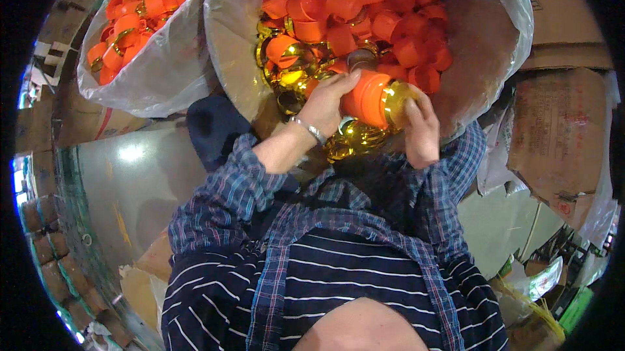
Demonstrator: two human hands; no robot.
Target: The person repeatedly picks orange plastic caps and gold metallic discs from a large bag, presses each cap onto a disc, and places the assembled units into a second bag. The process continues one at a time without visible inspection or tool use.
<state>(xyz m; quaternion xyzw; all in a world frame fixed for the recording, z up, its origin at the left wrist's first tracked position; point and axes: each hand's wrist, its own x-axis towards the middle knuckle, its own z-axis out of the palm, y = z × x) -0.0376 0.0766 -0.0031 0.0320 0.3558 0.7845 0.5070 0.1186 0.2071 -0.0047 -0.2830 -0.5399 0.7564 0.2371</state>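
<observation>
Over the large lined bin, my left hand [323, 105], with a metal bracelet at the wrist, grips an orange plastic cap [366, 98] lying sideways. At the cap's right end is a shiny gold ring [396, 104], and the fingers of my right hand [423, 131] are closed round it. Whether ring and cap are joined, I cannot tell. Beneath my hands are loose gold rings [357, 141]. Many orange caps [345, 1] fill the far side of the bin.
The bin's clear plastic liner [231, 32] folds over its rim. At the left stands a second plastic-lined container [153, 94] of orange caps and gold rings. Cardboard boxes [560, 136] are at the right. Grey floor [156, 182] shows at the left.
</observation>
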